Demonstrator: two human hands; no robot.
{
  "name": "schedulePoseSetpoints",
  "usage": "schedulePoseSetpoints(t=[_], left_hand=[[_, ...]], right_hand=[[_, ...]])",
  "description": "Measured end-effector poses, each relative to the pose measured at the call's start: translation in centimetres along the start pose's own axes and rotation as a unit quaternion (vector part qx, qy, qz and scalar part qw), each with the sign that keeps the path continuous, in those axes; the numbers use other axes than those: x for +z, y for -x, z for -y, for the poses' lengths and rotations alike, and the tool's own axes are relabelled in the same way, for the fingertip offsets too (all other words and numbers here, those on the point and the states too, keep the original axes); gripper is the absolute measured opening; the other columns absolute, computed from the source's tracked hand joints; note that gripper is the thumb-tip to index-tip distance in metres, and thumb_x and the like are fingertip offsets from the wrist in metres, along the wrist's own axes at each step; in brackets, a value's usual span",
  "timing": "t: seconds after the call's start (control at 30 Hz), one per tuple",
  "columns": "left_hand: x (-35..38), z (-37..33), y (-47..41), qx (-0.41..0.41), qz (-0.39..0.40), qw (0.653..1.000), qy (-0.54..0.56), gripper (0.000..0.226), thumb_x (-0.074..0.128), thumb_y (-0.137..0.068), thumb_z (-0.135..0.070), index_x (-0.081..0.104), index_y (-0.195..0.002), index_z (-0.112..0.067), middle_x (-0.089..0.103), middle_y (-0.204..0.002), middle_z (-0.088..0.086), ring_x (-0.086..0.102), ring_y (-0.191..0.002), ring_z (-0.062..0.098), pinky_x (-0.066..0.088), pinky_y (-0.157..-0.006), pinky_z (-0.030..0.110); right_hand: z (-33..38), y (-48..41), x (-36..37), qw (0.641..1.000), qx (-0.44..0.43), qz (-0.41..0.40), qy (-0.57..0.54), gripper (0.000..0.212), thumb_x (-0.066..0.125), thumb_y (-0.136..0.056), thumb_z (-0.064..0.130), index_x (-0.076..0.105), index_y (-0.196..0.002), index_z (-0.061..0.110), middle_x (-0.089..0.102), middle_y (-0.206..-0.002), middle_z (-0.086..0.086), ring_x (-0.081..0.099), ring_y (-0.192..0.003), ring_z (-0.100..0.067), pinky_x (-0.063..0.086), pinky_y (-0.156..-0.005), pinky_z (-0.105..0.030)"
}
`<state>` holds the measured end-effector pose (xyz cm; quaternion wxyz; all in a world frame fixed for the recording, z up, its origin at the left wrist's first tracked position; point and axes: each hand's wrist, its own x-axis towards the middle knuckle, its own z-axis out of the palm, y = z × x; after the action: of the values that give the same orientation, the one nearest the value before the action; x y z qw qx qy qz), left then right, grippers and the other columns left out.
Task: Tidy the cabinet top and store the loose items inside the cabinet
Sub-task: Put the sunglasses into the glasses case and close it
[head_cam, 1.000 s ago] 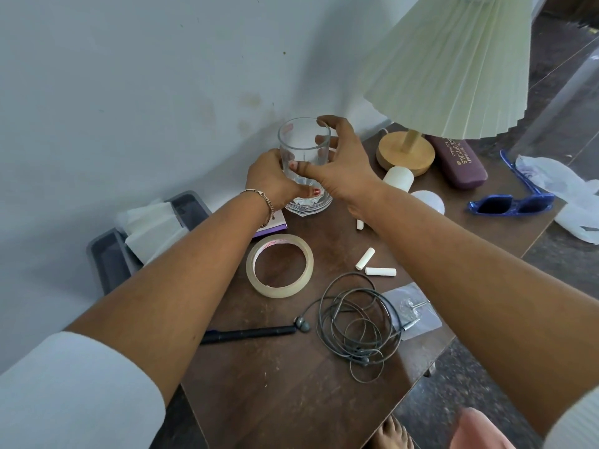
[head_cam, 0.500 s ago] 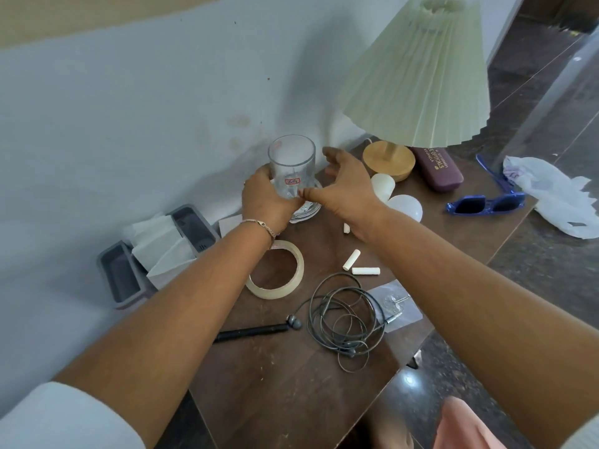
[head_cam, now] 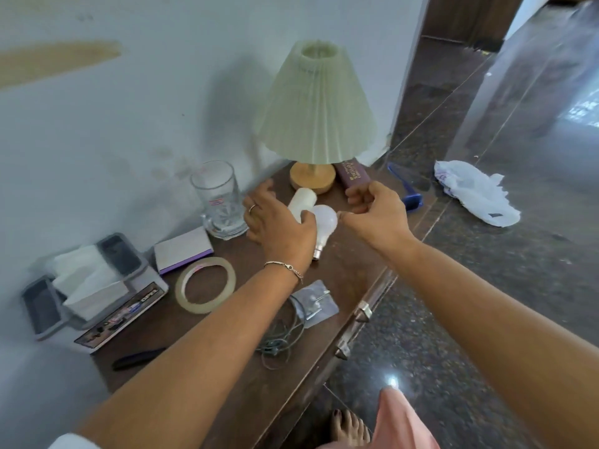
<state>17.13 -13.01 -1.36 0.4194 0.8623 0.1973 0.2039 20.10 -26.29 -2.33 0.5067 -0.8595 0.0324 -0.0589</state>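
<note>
Bulb (head_cam: 325, 222) is lying on the cabinet top (head_cam: 343, 270) right between my hands, globe end away from me and metal cap pointing back at me. My left hand (head_cam: 278, 222) is nearer: spread open, thumb resting on the globe, no grip. My right hand (head_cam: 376, 212) is just beside it, fingers curled on nothing. I'd guess the left one grabs it.

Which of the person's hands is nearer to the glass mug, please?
The left. The left hand lies close beside the glass mug, on its right, partly over the light bulb. The right hand is farther right, beyond the light bulb.
</note>
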Motion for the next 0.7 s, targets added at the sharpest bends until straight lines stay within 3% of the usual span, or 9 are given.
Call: schedulePoseSetpoints(t=[0.1,0.17,0.23,0.37,0.47,0.57,0.7], left_hand=[[2.5,-1.3,-0.3,0.071,0.097,0.990,-0.076,0.042,0.063,-0.078,-0.025,0.054,-0.119,-0.023,0.052,-0.125,0.005,0.044,-0.122,0.028,0.033,-0.104,0.043],[4.1,-1.8,-0.9,0.114,0.190,0.961,-0.168,0.045,0.061,-0.082,-0.032,0.052,-0.125,-0.026,0.050,-0.132,0.005,0.042,-0.127,0.027,0.028,-0.105,0.043],[5.3,-2.1,-1.8,0.163,0.239,0.929,-0.230,0.049,0.057,-0.087,-0.031,0.045,-0.134,-0.025,0.047,-0.138,0.004,0.039,-0.131,0.025,0.025,-0.106,0.042],[6.6,-2.7,-4.5,0.205,0.263,0.910,-0.245,0.049,0.048,-0.090,-0.019,0.041,-0.139,-0.020,0.050,-0.138,0.004,0.044,-0.130,0.024,0.027,-0.106,0.041],[7.3,-2.7,-6.3,0.247,0.256,0.893,-0.275,0.040,0.045,-0.092,-0.015,0.046,-0.132,-0.012,0.054,-0.129,0.012,0.050,-0.120,0.031,0.039,-0.094,0.040],[8.3,-2.5,-7.6,0.246,0.256,0.898,-0.258,0.035,0.045,-0.092,-0.013,0.050,-0.127,-0.007,0.057,-0.124,0.016,0.053,-0.115,0.032,0.039,-0.082,0.033],[9.1,-2.3,-8.2,0.243,0.267,0.901,-0.241,0.035,0.045,-0.092,-0.014,0.052,-0.126,-0.005,0.059,-0.123,0.017,0.054,-0.114,0.031,0.041,-0.090,0.035]], right_hand=[[-0.9,-1.2,-1.7,0.994,0.031,-0.033,0.095,0.026,0.071,-0.071,0.021,0.063,-0.095,0.023,0.066,-0.091,0.008,0.062,-0.089,-0.015,0.046,-0.084,-0.031],[-1.0,-2.2,-2.3,0.980,0.051,-0.044,0.189,0.031,0.067,-0.071,0.026,0.064,-0.102,0.026,0.068,-0.097,0.006,0.059,-0.097,-0.018,0.030,-0.084,-0.030],[-1.0,-3.5,-2.5,0.964,0.045,-0.047,0.258,0.035,0.067,-0.072,0.032,0.064,-0.107,0.025,0.067,-0.104,0.000,0.057,-0.107,-0.024,0.026,-0.086,-0.036],[-2.0,-6.1,-1.9,0.936,-0.006,-0.042,0.348,0.046,0.066,-0.078,0.047,0.056,-0.110,0.016,0.059,-0.112,-0.006,0.054,-0.110,-0.029,0.028,-0.095,-0.043],[-3.0,-7.8,-1.1,0.922,-0.028,-0.029,0.385,0.056,0.058,-0.082,0.057,0.052,-0.117,0.014,0.056,-0.118,-0.007,0.054,-0.112,-0.030,0.026,-0.100,-0.046],[-3.5,-9.4,-0.3,0.924,-0.010,-0.010,0.382,0.058,0.055,-0.081,0.063,0.053,-0.112,0.013,0.061,-0.111,-0.007,0.056,-0.108,-0.031,0.028,-0.098,-0.046],[-3.5,-11.0,0.8,0.916,-0.009,0.012,0.400,0.059,0.060,-0.078,0.064,0.053,-0.110,0.014,0.062,-0.101,-0.004,0.058,-0.104,-0.028,0.030,-0.096,-0.044]])
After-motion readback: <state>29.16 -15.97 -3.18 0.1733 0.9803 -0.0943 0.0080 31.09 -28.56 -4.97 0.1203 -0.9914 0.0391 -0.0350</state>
